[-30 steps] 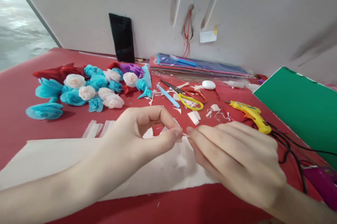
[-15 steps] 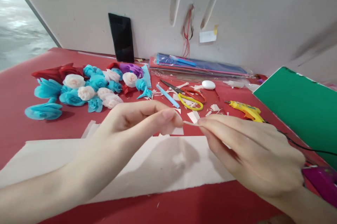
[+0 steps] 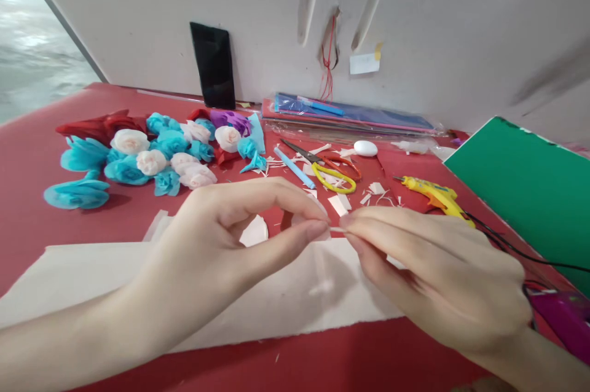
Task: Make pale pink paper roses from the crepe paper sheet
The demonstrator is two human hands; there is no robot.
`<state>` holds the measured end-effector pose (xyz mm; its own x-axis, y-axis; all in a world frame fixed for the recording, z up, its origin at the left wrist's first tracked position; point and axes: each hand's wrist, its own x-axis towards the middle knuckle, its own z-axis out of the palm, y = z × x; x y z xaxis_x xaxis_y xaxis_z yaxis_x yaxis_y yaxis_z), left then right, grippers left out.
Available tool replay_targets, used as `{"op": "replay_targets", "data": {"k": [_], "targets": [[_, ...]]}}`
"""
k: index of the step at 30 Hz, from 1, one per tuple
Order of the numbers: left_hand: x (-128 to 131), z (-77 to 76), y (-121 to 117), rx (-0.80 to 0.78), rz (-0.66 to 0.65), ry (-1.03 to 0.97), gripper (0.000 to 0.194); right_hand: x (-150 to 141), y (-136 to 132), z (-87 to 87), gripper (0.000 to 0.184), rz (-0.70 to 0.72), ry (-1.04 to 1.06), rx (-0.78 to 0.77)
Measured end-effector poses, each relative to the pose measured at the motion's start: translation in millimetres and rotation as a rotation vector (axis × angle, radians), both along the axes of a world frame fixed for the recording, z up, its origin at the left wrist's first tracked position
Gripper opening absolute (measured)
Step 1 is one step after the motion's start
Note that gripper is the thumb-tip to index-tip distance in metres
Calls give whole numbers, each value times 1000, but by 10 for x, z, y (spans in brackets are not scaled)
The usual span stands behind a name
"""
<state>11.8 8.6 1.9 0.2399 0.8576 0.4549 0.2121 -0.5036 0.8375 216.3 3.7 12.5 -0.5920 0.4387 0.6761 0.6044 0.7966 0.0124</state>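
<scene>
Between my hands is a small piece of pale crepe paper [image 3: 337, 230], drawn into a thin twisted end. My left hand [image 3: 216, 244] pinches it between thumb and forefinger; part of the paper shows behind those fingers. The fingertips of my right hand [image 3: 442, 263] are closed on the thin end, close to the left fingertips. Below both hands, a long cream crepe paper sheet [image 3: 92, 269] lies flat on the red table [image 3: 369, 355]. Through the gap of my left hand a rounded pale paper piece [image 3: 255, 231] shows.
Blue, white and red paper flowers [image 3: 170, 143] cluster at left. Scissors [image 3: 341, 183], a light blue pen [image 3: 294, 168] and paper scraps lie ahead. A yellow glue gun [image 3: 436, 195] with its cord and a green board [image 3: 520, 189] are right. A dark phone [image 3: 212, 66] leans on the wall.
My left fingertips have shifted slightly right and down, closer to the right ones, so less of the thin paper end shows. My right hand has moved slightly left and down.
</scene>
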Motion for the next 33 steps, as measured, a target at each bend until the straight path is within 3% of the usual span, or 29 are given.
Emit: {"op": "replay_targets", "data": {"k": [14,18,22,33], "targets": [[-7,-4,-35,-40,23,-3,11,29,-54,-10,14,4,12,1],[8,21,-25,-99,18,-22,13,94,-69,-27,23,3,-60,-28],[10,-1,-32,-207,-34,-84,14,139,-80,-14,36,22,-147,-65],[-65,-65,-40,-490,-269,-280,16,-7,-57,36,17,5,73,-8]]}}
